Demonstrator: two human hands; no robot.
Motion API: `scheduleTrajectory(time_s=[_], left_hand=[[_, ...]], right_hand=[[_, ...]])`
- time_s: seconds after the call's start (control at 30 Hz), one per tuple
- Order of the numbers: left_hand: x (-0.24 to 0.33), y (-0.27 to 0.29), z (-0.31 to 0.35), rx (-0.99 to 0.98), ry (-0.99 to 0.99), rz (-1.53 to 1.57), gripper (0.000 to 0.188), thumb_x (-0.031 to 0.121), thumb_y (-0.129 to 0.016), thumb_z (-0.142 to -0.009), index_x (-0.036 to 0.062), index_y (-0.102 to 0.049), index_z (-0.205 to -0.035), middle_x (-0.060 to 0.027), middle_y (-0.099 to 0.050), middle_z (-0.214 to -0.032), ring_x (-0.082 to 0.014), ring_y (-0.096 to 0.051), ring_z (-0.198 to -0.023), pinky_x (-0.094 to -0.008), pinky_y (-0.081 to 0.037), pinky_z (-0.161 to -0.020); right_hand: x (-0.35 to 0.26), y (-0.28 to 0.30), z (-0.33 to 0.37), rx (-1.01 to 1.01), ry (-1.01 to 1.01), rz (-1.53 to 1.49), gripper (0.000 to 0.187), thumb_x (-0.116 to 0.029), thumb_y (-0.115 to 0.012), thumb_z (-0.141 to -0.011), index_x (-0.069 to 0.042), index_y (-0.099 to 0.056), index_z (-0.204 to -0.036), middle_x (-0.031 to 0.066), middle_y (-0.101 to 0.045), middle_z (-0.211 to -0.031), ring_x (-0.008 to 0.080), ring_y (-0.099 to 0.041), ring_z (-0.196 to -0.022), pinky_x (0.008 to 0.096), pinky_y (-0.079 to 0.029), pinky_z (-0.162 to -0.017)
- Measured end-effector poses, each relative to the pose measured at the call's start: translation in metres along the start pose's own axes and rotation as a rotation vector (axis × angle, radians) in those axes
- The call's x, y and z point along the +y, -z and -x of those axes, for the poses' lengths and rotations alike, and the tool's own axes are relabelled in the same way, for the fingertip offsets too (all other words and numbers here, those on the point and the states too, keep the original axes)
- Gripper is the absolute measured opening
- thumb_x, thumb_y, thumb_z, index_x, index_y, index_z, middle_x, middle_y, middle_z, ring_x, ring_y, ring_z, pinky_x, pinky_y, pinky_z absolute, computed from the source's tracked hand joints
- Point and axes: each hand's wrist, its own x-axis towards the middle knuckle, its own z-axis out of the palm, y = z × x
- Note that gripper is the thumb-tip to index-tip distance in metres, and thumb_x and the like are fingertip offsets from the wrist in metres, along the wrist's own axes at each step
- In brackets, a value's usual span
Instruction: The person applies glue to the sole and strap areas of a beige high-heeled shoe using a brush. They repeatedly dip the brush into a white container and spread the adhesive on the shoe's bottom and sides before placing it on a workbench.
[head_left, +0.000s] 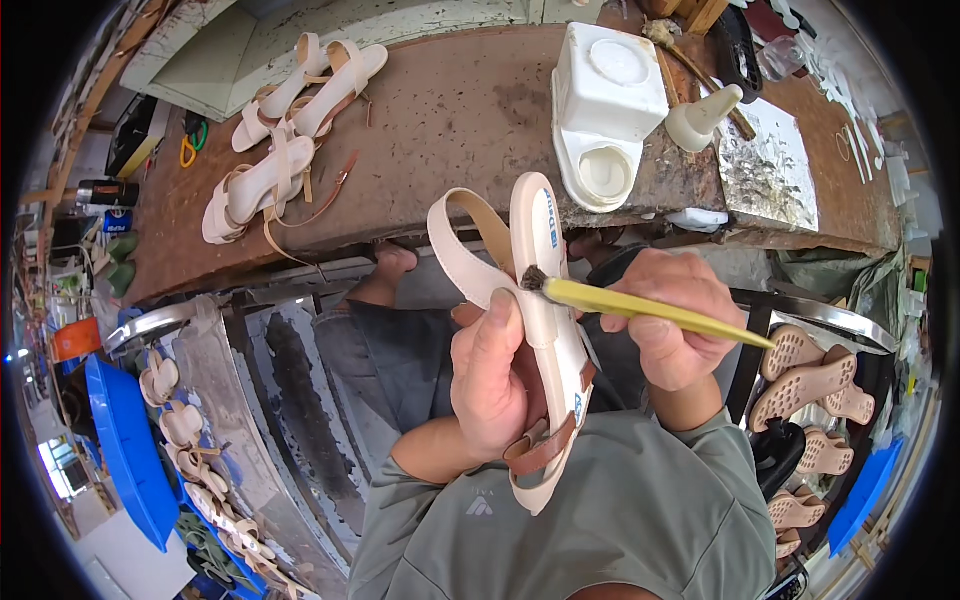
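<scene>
Brown bench [450, 100] holds pale sandals [265, 185]. Over the lap [380, 350], my left hand [490, 370] grips another sandal [545, 335]; my right hand [690, 320] grips a brush [630, 303] touching it. Its straps [462, 260] are on; I think brushing is unfinished.

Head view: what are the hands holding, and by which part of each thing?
The left hand holds a sandal around its middle; the right hand holds a yellow brush by its handle.
</scene>
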Motion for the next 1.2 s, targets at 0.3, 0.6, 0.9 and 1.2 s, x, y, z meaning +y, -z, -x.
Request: scheduleTrajectory(time_s=[0.3, 0.6, 0.9, 1.2], left_hand=[[0.002, -0.016, 0.019, 0.037, -0.041, 0.018, 0.054, 0.041, -0.034, -0.096, -0.0059, -0.045, -0.121, -0.0133, -0.058, -0.090, -0.0157, -0.059, -0.062, -0.0280, -0.050, -0.053], [-0.005, -0.028, 0.024, 0.138, -0.209, -0.105, 0.053, 0.038, -0.036, -0.096, -0.0059, -0.043, -0.124, -0.0140, -0.057, -0.099, -0.0159, -0.060, -0.068, -0.0264, -0.049, -0.052], [0.000, -0.029, 0.037, 0.021, -0.143, -0.066, 0.051, 0.037, -0.038, -0.096, -0.0080, -0.048, -0.117, -0.0147, -0.059, -0.094, -0.0167, -0.059, -0.062, -0.0275, -0.049, -0.051], [-0.002, -0.032, 0.027, 0.111, -0.248, -0.013, 0.050, 0.036, -0.037, -0.096, -0.0093, -0.053, -0.110, -0.0147, -0.060, -0.094, -0.0160, -0.057, -0.075, -0.0270, -0.047, -0.063]], right_hand=[[-0.018, 0.004, 0.018, -0.024, 0.071, -0.036, 0.019, 0.000, -0.068, -0.073, 0.006, -0.063, -0.091, 0.0154, -0.066, -0.078, 0.0227, -0.063, -0.064, 0.0304, -0.048, -0.055], [-0.037, 0.013, 0.034, -0.054, 0.076, -0.158, 0.018, 0.002, -0.069, -0.070, 0.005, -0.063, -0.086, 0.0154, -0.065, -0.076, 0.0220, -0.059, -0.057, 0.0301, -0.045, -0.048], [-0.034, 0.010, -0.002, 0.043, 0.085, -0.098, 0.015, 0.001, -0.065, -0.072, 0.005, -0.065, -0.086, 0.0141, -0.066, -0.074, 0.0205, -0.059, -0.059, 0.0301, -0.046, -0.055], [-0.034, -0.004, 0.030, -0.005, 0.173, -0.126, 0.023, 0.004, -0.064, -0.074, 0.006, -0.060, -0.096, 0.0178, -0.064, -0.082, 0.0255, -0.063, -0.067, 0.0322, -0.048, -0.055]])
